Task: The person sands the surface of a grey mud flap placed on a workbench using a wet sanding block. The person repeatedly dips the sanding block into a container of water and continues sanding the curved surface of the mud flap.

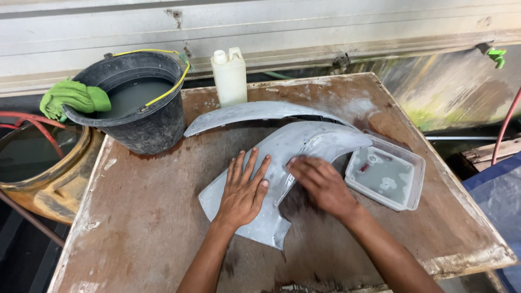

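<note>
A curved grey plastic body panel (293, 146), wet and scuffed, lies on the brown wooden table (146, 217). My left hand (244, 190) lies flat on the panel's lower left part, fingers spread. My right hand (321, 183) presses on the panel's middle with the fingers bent; whether something small is under them is hidden. A second, narrower grey panel (255, 113) lies just behind the first.
A black bucket (154, 127) of murky water stands at the back left, a green cloth (73, 97) draped over its rim. A white plastic jug (229, 76) stands behind the panels. A clear tub (417, 179) of cloudy water sits right. A yellowish drum (51, 184) stands left.
</note>
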